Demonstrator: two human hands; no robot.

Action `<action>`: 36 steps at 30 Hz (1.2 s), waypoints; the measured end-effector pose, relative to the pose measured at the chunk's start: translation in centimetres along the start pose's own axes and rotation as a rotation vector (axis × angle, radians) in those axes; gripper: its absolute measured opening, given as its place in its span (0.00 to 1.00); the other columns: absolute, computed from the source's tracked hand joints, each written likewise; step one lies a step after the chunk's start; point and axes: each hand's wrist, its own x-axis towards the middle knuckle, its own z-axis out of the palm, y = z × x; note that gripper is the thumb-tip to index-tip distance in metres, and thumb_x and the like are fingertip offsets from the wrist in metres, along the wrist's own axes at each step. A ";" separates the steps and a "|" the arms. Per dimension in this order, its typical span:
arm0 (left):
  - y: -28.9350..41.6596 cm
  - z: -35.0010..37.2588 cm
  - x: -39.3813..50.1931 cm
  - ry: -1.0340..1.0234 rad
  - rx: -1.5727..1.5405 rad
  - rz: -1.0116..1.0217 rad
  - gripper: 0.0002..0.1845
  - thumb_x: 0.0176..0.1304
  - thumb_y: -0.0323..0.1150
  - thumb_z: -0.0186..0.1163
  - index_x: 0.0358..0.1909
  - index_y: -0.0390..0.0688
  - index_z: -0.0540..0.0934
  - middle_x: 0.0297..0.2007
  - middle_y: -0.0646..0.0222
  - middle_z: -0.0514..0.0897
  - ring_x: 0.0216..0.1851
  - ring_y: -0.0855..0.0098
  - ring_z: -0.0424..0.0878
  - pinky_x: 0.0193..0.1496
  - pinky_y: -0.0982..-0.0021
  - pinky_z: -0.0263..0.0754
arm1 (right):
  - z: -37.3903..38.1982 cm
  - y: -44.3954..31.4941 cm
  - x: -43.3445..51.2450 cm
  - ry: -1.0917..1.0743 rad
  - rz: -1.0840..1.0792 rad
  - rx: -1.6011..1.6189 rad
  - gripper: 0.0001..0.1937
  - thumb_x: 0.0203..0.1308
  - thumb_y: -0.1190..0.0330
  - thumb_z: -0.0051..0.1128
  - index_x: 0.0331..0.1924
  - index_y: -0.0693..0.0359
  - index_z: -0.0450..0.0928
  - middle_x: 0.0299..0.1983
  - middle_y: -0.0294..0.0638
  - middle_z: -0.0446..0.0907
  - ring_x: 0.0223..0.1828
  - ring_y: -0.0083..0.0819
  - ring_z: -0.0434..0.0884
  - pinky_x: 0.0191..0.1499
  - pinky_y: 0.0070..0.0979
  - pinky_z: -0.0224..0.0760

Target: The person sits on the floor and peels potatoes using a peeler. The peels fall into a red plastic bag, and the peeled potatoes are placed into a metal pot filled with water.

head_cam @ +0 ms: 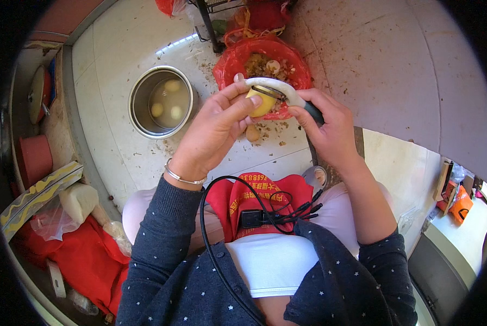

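Observation:
My left hand (223,118) grips a peeled yellow potato (261,106), thumb across its near side. My right hand (329,126) is closed around the dark handle of a vegetable peeler (286,89), whose pale curved frame and blade lie over the potato's top. Both hands are held above the near edge of a bin lined with a red plastic bag (227,67), in which peelings and scraps lie. To the left stands a round metal pot (133,102) with several peeled potatoes in cloudy water. A brownish, potato-like piece (252,133) rests on the floor below my left hand.
Peel scraps are scattered over the tiled floor (117,102). A black metal rack (207,24) stands behind the bin. At the left are a pink container (35,159) and a red bag (84,261). A black cable (204,228) and connectors hang over my lap.

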 end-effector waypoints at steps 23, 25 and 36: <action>0.4 -0.9 -0.2 -0.067 -0.050 -0.071 0.19 0.72 0.33 0.60 0.60 0.34 0.79 0.53 0.64 0.86 0.52 0.75 0.83 0.57 0.70 0.78 | -0.8 0.3 0.2 -0.006 -0.010 -0.042 0.14 0.62 0.60 0.68 0.46 0.59 0.85 0.38 0.45 0.85 0.37 0.45 0.85 0.39 0.34 0.77; 0.3 -1.0 -0.2 -0.059 -0.076 -0.064 0.20 0.72 0.33 0.60 0.62 0.35 0.78 0.54 0.66 0.85 0.53 0.76 0.83 0.57 0.70 0.77 | -1.0 1.0 0.1 0.024 0.052 -0.053 0.13 0.63 0.59 0.68 0.46 0.58 0.84 0.39 0.46 0.85 0.38 0.46 0.86 0.40 0.34 0.78; 0.1 1.1 -0.5 -0.141 0.523 0.270 0.25 0.67 0.24 0.59 0.66 0.39 0.73 0.57 0.67 0.80 0.58 0.77 0.77 0.62 0.74 0.71 | -1.2 1.0 0.2 0.042 0.118 -0.133 0.13 0.66 0.61 0.66 0.46 0.61 0.84 0.37 0.47 0.86 0.37 0.38 0.85 0.41 0.30 0.76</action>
